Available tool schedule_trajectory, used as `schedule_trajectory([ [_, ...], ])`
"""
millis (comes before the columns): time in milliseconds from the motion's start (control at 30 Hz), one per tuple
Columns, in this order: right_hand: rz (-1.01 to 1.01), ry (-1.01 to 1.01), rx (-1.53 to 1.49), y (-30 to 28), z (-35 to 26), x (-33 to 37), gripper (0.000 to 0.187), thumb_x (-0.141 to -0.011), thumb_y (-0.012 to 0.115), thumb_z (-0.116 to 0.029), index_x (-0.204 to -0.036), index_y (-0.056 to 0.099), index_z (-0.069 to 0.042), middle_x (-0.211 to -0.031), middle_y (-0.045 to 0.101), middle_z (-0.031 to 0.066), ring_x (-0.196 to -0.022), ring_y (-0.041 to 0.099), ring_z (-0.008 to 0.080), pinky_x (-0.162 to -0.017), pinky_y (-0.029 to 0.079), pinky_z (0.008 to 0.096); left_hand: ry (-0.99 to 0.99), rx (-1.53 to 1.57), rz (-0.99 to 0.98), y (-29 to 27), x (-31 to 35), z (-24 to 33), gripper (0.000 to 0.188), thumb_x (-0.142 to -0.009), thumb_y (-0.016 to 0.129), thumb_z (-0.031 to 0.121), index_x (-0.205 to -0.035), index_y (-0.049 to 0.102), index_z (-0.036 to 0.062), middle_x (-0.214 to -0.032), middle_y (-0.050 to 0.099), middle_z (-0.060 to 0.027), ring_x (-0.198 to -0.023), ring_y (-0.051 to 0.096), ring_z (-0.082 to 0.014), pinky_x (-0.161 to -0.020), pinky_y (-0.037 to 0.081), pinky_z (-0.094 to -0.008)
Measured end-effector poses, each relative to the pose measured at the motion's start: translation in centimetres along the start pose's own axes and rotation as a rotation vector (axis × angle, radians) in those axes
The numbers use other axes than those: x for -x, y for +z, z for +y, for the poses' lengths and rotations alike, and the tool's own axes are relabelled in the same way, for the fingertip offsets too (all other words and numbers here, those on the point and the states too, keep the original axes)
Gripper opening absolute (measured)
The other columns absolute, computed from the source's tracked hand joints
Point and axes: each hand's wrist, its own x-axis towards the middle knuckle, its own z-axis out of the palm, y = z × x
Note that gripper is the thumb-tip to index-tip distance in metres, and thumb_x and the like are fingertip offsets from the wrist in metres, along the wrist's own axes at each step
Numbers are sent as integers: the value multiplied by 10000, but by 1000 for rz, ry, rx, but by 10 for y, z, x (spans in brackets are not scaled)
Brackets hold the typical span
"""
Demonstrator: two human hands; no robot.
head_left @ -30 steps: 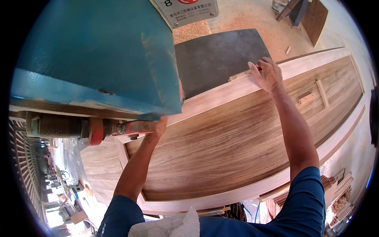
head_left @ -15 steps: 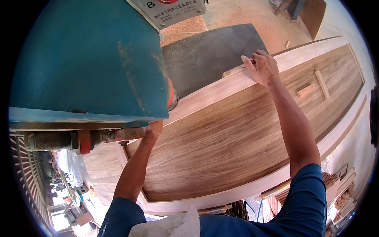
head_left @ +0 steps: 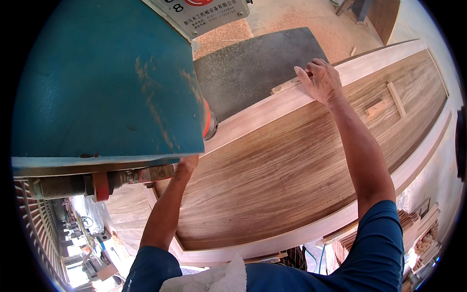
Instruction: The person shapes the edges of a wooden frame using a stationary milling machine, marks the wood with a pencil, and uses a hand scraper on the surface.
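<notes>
A large framed wooden panel (head_left: 272,187) lies in front of me, with a brown striped face and paler rails. My right hand (head_left: 322,82) is closed over its far rail, the fingers curled at the edge and the thumb out to the left. Beside that thumb a small wood strip (head_left: 285,86) lies along the rail, against the dark metal machine table (head_left: 253,68). My left hand (head_left: 188,161) reaches under the corner of a teal machine housing (head_left: 107,92), which hides its fingers. Above the far rail, a round metal part with a red ring (head_left: 211,125) protrudes from the housing.
Two loose wood pieces (head_left: 396,99) rest on the panel's right part. A threaded shaft (head_left: 61,187) runs beneath the housing at left. Sawdust (head_left: 272,17) covers the floor beyond the machine table. Stacked wood strips (head_left: 413,238) stand at lower right.
The machine housing sits slightly lower and farther left in the picture, as the view has shifted a little. Both hands keep nearly the same places on and beside the panel.
</notes>
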Motion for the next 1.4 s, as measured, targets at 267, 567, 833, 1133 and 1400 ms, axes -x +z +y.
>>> schedule_trajectory([
  [267, 10, -1, -4, 0, 1, 0, 525, -940, 525, -479, -694, 657, -34, -829, 648, 98, -913, 622, 278, -816, 506, 415, 28, -124, -73, 11, 13, -1, 371, -899, 673, 226, -1192, 568, 24, -1090, 626, -192, -953, 620, -394, -769, 518, -494],
  [567, 8, 47, -15, 4, -16, -4, 511, -934, 543, -470, -702, 655, -28, -804, 634, 100, -902, 619, 283, -792, 506, 416, -199, 46, -365, 87, 69, -35, 289, -996, 490, 236, -1183, 576, 34, -1126, 613, -162, -1056, 572, -355, -908, 482, -476],
  [833, 113, 50, 49, 4, -15, -3, 450, -999, 476, -372, -766, 662, -36, -868, 644, 113, -927, 617, 320, -793, 509, 443, -146, 473, -367, 42, 7, -48, 298, -966, 517, 232, -1189, 599, 51, -1168, 625, -164, -1065, 589, -347, -918, 481, -467],
  [1133, 37, 232, 193, 5, -37, -12, 422, -1040, 422, -329, -848, 663, -40, -916, 644, 140, -948, 614, 361, -812, 506, 474, -175, 715, -395, 69, -51, -75, 271, -945, 537, 236, -1139, 627, 69, -1130, 650, -143, -1033, 611, -329, -892, 491, -450],
  [1400, -111, 389, 332, 9, -60, -39, 417, -1044, 425, -317, -843, 647, -27, -925, 629, 148, -941, 602, 377, -807, 493, 487, -150, 913, -415, 127, -128, -99, 247, -926, 555, 240, -1094, 651, 85, -1096, 673, -124, -1004, 630, -314, -870, 500, -435],
])
